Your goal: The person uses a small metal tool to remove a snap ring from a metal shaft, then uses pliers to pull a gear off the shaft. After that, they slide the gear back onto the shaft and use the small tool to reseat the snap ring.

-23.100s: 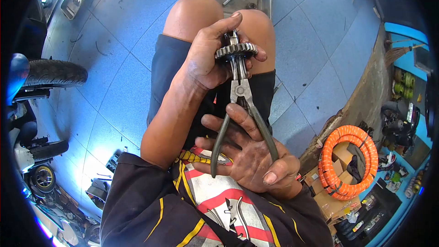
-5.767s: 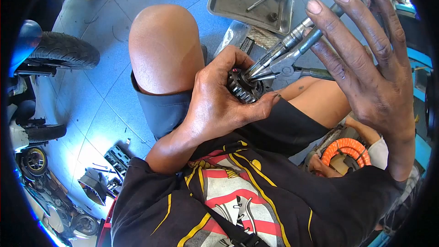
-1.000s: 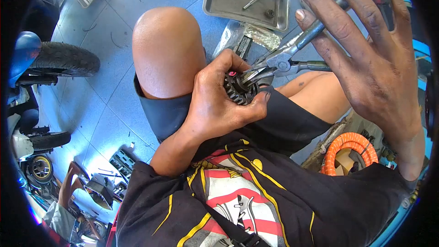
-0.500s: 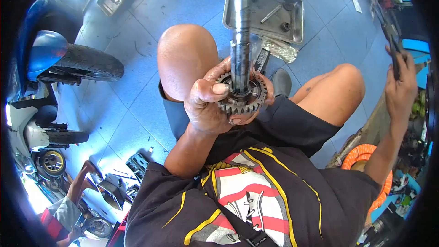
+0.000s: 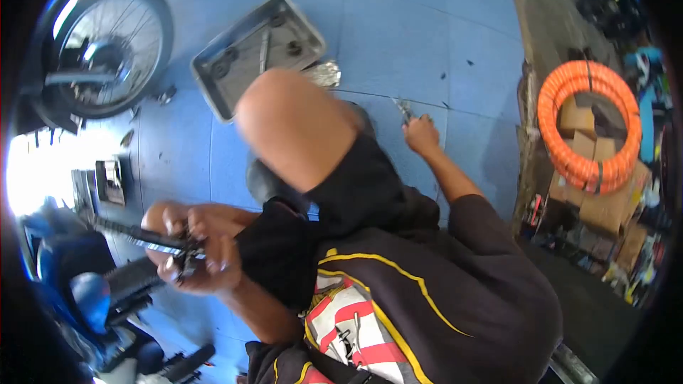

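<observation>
Gripping the gear shaft (image 5: pixel 153 243) out to the person's left side, the left hand (image 5: pixel 192 256) stays wrapped around its gear end, the rod poking outward from the fingers. The right hand (image 5: pixel 421 133) reaches down to the floor on the other side, closed on the pliers (image 5: pixel 403 108) (only their tip shows). The metal tray (image 5: pixel 213 78) with loose parts lies ahead of the knee. Judging by this, the pliers work looks paused, the shaft not yet set down.

head-worn view, steeply downward, close overhead
</observation>
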`<state>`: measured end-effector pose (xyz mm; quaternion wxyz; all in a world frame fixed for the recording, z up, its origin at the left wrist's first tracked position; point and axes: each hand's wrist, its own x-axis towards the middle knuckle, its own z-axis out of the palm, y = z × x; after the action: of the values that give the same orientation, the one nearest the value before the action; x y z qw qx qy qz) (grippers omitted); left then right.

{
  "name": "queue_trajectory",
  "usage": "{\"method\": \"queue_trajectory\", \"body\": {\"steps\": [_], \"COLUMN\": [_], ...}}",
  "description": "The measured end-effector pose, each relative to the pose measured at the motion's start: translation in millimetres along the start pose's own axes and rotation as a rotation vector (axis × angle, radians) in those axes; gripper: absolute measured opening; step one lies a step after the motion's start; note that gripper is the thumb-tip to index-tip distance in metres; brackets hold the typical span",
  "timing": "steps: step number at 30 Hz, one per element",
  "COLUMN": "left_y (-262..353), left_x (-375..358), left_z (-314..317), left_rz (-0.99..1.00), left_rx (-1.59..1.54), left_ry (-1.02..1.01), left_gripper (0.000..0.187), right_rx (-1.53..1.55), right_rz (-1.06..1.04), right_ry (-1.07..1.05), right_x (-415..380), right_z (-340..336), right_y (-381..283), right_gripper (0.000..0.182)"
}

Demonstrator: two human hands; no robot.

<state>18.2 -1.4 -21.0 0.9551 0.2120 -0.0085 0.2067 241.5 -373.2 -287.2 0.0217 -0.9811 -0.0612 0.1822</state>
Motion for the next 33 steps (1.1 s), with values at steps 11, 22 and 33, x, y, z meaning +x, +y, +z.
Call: {"method": "queue_trajectory", "body": {"steps": [11,22,33], "left_y": [2,23,79], "left_x": [26,31,33], "left_z": [37,76,20], "left_rz": [-0.022,-0.115,0.108], "left_rx": [0.008,0.245,0.009], "left_ry": [0.098,0.135,0.205], "left_gripper": [0.042,0.068,0.059], "right_rx": [0.109,0.260,0.207], "right_rz": [-0.092,-0.049,-0.890], "right_ry": [0.060,-0.053,0.002], "right_x": [-19,75,136], "right_z": [99,70,4], "right_y": [11,34,-170], "right_gripper": [0.039,0.038,0.022]}}
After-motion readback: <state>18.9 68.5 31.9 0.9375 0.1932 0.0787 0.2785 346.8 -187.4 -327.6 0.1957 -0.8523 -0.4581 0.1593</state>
